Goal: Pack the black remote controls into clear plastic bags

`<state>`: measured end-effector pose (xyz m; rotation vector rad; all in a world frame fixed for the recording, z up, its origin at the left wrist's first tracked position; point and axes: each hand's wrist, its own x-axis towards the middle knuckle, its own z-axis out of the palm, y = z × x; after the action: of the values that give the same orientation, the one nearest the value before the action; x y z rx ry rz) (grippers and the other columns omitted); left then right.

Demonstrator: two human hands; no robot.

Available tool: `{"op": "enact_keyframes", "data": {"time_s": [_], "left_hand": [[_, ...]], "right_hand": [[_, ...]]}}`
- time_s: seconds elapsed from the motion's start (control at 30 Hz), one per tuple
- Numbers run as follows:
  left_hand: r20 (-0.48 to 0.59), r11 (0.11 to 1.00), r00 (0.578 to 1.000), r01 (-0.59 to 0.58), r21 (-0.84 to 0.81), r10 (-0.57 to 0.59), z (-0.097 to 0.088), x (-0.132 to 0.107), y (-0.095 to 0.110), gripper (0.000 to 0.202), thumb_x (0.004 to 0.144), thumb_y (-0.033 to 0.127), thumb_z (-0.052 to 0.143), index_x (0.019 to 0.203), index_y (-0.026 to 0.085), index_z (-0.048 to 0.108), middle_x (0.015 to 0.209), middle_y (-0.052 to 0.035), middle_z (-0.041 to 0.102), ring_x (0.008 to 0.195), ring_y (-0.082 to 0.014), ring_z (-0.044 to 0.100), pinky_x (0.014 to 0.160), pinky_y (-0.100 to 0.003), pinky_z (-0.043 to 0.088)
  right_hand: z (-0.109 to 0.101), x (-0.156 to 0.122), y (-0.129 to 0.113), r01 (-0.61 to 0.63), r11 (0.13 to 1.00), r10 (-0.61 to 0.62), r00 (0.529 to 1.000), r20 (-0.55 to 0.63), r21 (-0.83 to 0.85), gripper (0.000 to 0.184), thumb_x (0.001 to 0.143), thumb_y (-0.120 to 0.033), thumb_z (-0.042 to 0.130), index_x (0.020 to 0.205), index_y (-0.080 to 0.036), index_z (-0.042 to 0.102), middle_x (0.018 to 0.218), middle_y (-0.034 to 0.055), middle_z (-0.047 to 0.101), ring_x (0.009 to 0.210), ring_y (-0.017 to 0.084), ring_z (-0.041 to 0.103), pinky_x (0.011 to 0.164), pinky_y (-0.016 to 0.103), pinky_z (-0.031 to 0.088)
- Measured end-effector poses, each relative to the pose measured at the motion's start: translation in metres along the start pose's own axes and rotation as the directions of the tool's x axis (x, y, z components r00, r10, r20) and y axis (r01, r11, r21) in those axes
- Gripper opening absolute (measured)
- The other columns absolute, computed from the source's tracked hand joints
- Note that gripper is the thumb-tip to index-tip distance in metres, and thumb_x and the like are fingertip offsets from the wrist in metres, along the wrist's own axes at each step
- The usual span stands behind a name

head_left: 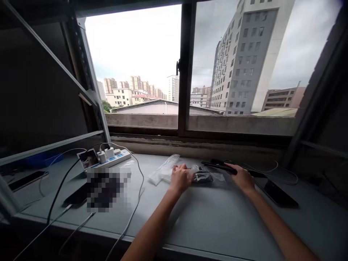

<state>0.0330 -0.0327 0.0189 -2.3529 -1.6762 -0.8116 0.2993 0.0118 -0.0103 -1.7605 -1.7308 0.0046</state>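
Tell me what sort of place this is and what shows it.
Probably an indoor workbench, perhaps in a workshop or office: a long grey table under a window, a power strip holding chargers, and a dark phone-like device lying at the right.

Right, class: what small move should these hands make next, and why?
Perhaps the left hand should draw the clear plastic bag slightly nearer, since it is right at the bag, while the right hand is busy holding a thin black object.
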Motion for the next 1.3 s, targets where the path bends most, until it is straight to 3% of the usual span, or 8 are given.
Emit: {"op": "enact_keyframes", "data": {"time_s": [0.17,0.37,0.63,0.87,0.93,1.1,1.2,1.3], "left_hand": [[-0.165,0.998,0.985,0.058,0.014,-0.055,-0.012,0.007,-0.005,0.026,0.079,0.003,0.039,0.082,0.018,0.061,0.102,-0.0053,0.060,0.090,-0.0177,0.057,0.092,-0.037,0.033],[-0.199,0.999,0.980,0.013,-0.042,-0.021,-0.003,0.008,-0.005,0.022,0.081,0.007,0.043,0.085,0.020,0.061,0.104,-0.0036,0.060,0.088,-0.0165,0.058,0.093,-0.036,0.034],[-0.136,1.000,0.991,0.012,-0.014,-0.014,0.004,0.007,0.001,0.012,0.079,0.010,0.052,0.079,0.020,0.059,0.102,-0.0037,0.059,0.084,-0.0166,0.057,0.092,-0.036,0.036],[-0.156,0.999,0.987,0.045,-0.014,-0.047,0.007,0.010,-0.009,0.016,0.073,0.005,0.053,0.077,0.020,0.055,0.095,-0.0015,0.060,0.086,-0.0181,0.057,0.086,-0.033,0.040],[-0.152,0.997,0.986,0.074,-0.003,-0.074,0.009,0.010,-0.012,0.017,0.073,0.005,0.053,0.079,0.021,0.055,0.095,-0.0012,0.060,0.085,-0.0186,0.056,0.084,-0.032,0.040],[-0.125,0.997,0.990,0.061,-0.041,-0.065,0.013,0.008,-0.013,0.028,0.074,0.009,0.054,0.098,0.023,0.056,0.097,-0.0006,0.062,0.088,-0.0176,0.058,0.091,-0.034,0.034],[-0.081,0.998,0.996,0.032,-0.045,-0.035,0.016,0.006,-0.011,0.021,0.078,0.014,0.053,0.095,0.023,0.060,0.096,-0.0004,0.062,0.091,-0.0173,0.058,0.092,-0.036,0.030],[-0.040,0.999,0.999,0.021,-0.033,-0.022,0.015,0.005,-0.008,0.020,0.077,0.008,0.050,0.083,0.022,0.063,0.095,0.0001,0.062,0.092,-0.0163,0.057,0.092,-0.036,0.029]], "right_hand": [[-0.007,0.001,-0.006,0.099,0.995,-0.090,0.974,-0.209,0.032,0.049,0.078,-0.014,0.041,0.120,-0.033,0.058,0.116,-0.0034,0.060,0.092,0.023,0.061,0.052,0.026,0.047],[-0.015,-0.002,-0.017,0.223,0.965,-0.150,0.902,-0.405,0.138,0.055,0.077,-0.006,0.034,0.117,-0.032,0.060,0.117,-0.0044,0.059,0.102,0.019,0.057,0.072,0.027,0.050],[-0.022,-0.009,-0.029,0.402,0.908,-0.335,0.866,-0.372,0.118,0.057,0.077,-0.004,0.034,0.116,-0.035,0.061,0.117,-0.0060,0.059,0.106,0.018,0.056,0.081,0.026,0.047],[-0.019,-0.010,-0.034,0.381,0.920,-0.333,0.882,-0.333,0.089,0.037,0.084,-0.035,0.051,0.119,-0.027,0.060,0.105,0.0032,0.066,0.075,0.019,0.065,0.060,0.023,0.047],[-0.019,-0.011,-0.035,0.452,0.886,-0.386,0.842,-0.376,0.102,0.039,0.085,-0.032,0.051,0.122,-0.025,0.058,0.107,0.0041,0.066,0.078,0.019,0.065,0.061,0.023,0.049],[-0.021,-0.011,-0.036,0.684,0.723,-0.583,0.682,-0.442,0.100,0.056,0.079,-0.003,0.038,0.128,-0.030,0.051,0.119,-0.0006,0.059,0.107,0.018,0.056,0.081,0.026,0.051],[-0.020,-0.012,-0.035,0.713,0.696,-0.620,0.655,-0.433,0.083,0.063,0.076,0.003,0.033,0.125,-0.031,0.054,0.119,-0.0009,0.058,0.108,0.017,0.055,0.083,0.027,0.052],[-0.018,-0.013,-0.035,0.705,0.700,-0.608,0.672,-0.422,0.115,0.060,0.077,0.002,0.032,0.120,-0.030,0.058,0.116,-0.0002,0.060,0.106,0.017,0.056,0.081,0.028,0.052]]}}
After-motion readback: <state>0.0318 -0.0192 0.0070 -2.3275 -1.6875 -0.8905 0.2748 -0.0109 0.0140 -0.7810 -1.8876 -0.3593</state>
